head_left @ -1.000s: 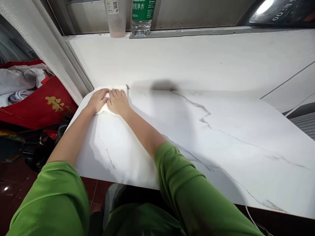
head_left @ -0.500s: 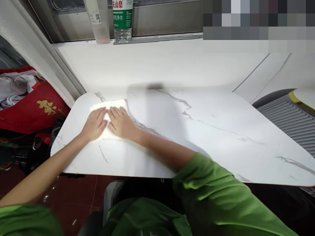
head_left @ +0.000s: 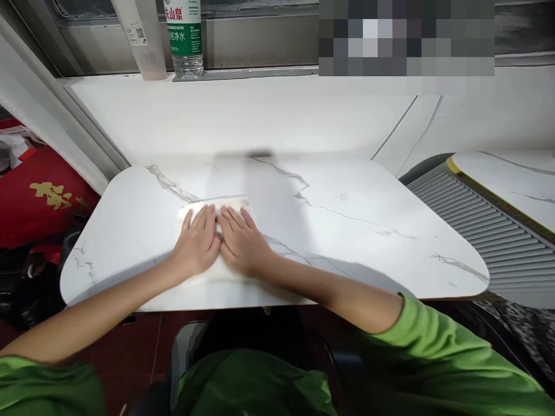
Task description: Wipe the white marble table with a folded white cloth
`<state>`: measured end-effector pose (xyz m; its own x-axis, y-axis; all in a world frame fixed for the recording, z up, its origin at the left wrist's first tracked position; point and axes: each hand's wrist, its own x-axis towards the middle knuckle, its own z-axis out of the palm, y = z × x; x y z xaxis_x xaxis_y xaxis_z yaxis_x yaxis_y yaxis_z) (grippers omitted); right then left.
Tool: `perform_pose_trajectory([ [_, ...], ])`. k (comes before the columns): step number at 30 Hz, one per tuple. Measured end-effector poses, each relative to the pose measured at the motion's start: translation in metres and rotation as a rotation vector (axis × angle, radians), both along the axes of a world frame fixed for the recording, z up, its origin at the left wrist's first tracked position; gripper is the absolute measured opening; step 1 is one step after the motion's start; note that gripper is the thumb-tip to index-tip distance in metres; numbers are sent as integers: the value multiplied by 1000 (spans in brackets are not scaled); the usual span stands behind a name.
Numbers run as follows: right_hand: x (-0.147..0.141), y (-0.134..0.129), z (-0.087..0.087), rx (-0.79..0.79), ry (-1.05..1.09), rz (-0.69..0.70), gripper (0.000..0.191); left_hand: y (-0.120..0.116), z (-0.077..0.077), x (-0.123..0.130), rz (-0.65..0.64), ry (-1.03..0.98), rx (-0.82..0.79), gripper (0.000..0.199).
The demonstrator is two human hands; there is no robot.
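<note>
Both hands press flat on a folded white cloth [head_left: 220, 273] that lies on the white marble-patterned table [head_left: 368, 242], left of its middle. My left hand [head_left: 196, 242] covers the cloth's left half, fingers stretched out and pointing to the far side. Beside it, my right hand [head_left: 243, 240] lies on the right half with its fingers spread a little. The thumbs meet or nearly meet between the hands. Much of the cloth is hidden under the palms.
A water bottle [head_left: 186, 40] and a translucent plastic cup [head_left: 145, 43] stand on the ledge behind the table. At the left is a red bag [head_left: 52, 190] with gold print. A grey ribbed panel [head_left: 477, 231] and another tabletop [head_left: 515, 179] are at the right.
Both hands and the cloth have moved right and toward me across the table. The hands stay flat on the cloth. The view has shifted to the right.
</note>
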<state>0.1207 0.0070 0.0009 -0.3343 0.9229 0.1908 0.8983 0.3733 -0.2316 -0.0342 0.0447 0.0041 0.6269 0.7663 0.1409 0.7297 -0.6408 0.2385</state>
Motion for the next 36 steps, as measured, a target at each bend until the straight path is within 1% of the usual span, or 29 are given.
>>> perform_pose_trajectory([
  [2, 8, 33, -4, 0, 10, -45, 60, 33, -2, 14, 27, -13, 4, 48],
  [5, 24, 85, -9, 38, 11, -71, 58, 81, 0, 36, 56, -6, 0, 48],
  [7, 35, 117, -10, 63, 9, -71, 57, 108, 3, 50, 85, -1, 7, 48],
  [9, 45, 142, -10, 74, 14, -71, 57, 130, 4, 62, 107, -6, 26, 47],
  [11, 52, 160, -10, 68, 26, -89, 56, 147, 5, 70, 110, -17, 42, 48],
  [13, 56, 171, -9, 56, 34, -119, 57, 159, 4, 75, 105, -22, 47, 51],
  [15, 58, 175, -10, 44, 38, -129, 57, 165, 2, 77, 109, -24, 50, 51],
  [17, 59, 173, -10, 36, 38, -112, 56, 165, -1, 76, 121, -28, 51, 49],
  [20, 61, 160, -10, 23, 34, -83, 57, 153, -3, 76, 138, -39, 43, 47],
  [22, 63, 144, -10, 18, 30, -75, 58, 136, -3, 77, 139, -51, 28, 48],
  [24, 66, 122, -9, 11, 24, -69, 58, 114, -3, 79, 127, -62, 20, 48],
  [27, 74, 79, -10, 7, 8, -66, 58, 71, -3, 84, 97, -37, 19, 49],
  [32, 94, -9, -12, 57, -18, -51, 57, -6, -7, 95, 4, 15, 38, 52],
  [34, 101, -37, -10, 57, -42, -66, 56, -25, -5, 101, -77, 21, 22, 53],
  [36, 108, -52, -8, 26, -70, -102, 55, -35, -2, 108, -168, 24, -7, 53],
])
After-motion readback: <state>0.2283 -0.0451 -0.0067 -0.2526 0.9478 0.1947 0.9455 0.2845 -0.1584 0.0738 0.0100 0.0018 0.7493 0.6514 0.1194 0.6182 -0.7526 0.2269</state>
